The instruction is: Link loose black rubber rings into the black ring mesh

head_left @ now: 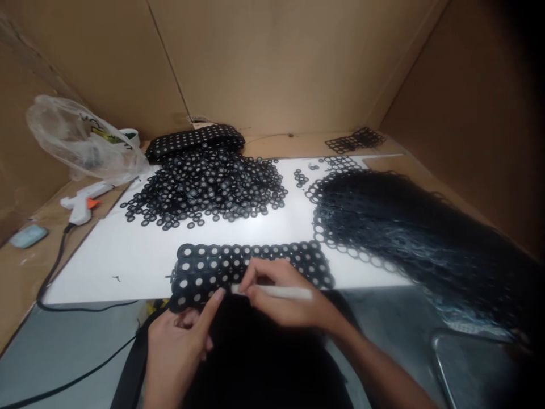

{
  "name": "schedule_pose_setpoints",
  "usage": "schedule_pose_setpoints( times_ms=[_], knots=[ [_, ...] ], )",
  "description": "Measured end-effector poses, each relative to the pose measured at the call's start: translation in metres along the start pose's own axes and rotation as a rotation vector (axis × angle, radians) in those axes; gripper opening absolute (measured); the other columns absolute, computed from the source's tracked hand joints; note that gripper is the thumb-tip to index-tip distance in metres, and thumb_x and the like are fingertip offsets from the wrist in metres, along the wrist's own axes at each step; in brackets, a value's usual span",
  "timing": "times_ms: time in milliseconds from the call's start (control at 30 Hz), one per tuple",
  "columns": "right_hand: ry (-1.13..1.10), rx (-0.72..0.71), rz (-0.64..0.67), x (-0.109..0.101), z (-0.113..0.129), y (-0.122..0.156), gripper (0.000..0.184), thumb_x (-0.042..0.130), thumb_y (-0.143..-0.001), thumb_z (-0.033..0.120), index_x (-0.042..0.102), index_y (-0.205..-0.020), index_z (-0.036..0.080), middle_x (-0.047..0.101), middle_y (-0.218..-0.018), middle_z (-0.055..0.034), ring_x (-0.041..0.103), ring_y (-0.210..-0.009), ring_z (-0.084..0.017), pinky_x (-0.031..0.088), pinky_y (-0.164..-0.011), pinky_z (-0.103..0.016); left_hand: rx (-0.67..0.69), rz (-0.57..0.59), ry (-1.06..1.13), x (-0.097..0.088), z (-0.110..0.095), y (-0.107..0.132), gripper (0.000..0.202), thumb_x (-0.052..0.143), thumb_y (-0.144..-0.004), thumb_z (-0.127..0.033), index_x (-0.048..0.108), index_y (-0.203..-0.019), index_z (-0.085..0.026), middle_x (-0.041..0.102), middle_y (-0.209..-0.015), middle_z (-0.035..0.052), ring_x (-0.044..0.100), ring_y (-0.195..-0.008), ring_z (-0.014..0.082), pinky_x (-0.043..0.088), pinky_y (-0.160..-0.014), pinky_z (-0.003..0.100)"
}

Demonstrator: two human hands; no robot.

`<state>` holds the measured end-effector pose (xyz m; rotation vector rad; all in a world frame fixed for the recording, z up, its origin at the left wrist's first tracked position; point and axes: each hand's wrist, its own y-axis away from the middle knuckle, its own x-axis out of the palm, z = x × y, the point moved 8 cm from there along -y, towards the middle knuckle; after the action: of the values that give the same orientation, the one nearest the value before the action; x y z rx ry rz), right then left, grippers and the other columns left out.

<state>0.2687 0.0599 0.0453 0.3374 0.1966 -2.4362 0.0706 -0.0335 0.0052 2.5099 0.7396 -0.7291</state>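
Here, on white board (128, 250) (cardboard walls (255, 57)), right fingers (272, 271) pinch a stick (289, 292); left fingers (210, 309) curl empty.

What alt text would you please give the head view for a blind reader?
A right hand holds a white stick over a black ring mat on a white board; the left hand touches the mat's edge. Loose rings and a glue gun lie behind.

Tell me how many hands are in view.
2: the left hand touches the near edge of the black ring mat; the right hand, beside it, holds a white stick.
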Motion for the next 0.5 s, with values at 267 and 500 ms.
schedule_pose_setpoints(
  times_ms=[267, 500],
  knots=[
    [-0.028, 0.09, -0.014, -0.012, -0.007, 0.003, 0.017, 0.059, -0.086, 0.005, 0.064, -0.084, 0.021, 0.07, -0.077, 0.0045, 0.064, -0.07, -0.013, 0.044, -0.064, -0.022, 0.025, 0.293, 0.239, 0.029, -0.004, -0.001, 0.061, 0.071, -0.087, -0.075, 0.077, -0.091, -0.015, 0.055, -0.041, -0.0011, 0.046, -0.034, 0.0128, 0.036, -0.037, 0.02],
    [0.013, 0.07, 0.011, -0.009, -0.005, 0.002, 0.016, 0.06, -0.087, 0.007, 0.065, -0.087, 0.021, 0.07, -0.075, 0.0046, 0.064, -0.068, -0.013, 0.044, -0.064, -0.022, 0.017, 0.308, 0.205, 0.044, 0.01, -0.004, 0.059, 0.08, -0.081, -0.07, 0.08, -0.093, -0.013, 0.061, -0.046, 0.0013, 0.051, -0.035, 0.0154, 0.038, -0.035, 0.023]
  ],
)
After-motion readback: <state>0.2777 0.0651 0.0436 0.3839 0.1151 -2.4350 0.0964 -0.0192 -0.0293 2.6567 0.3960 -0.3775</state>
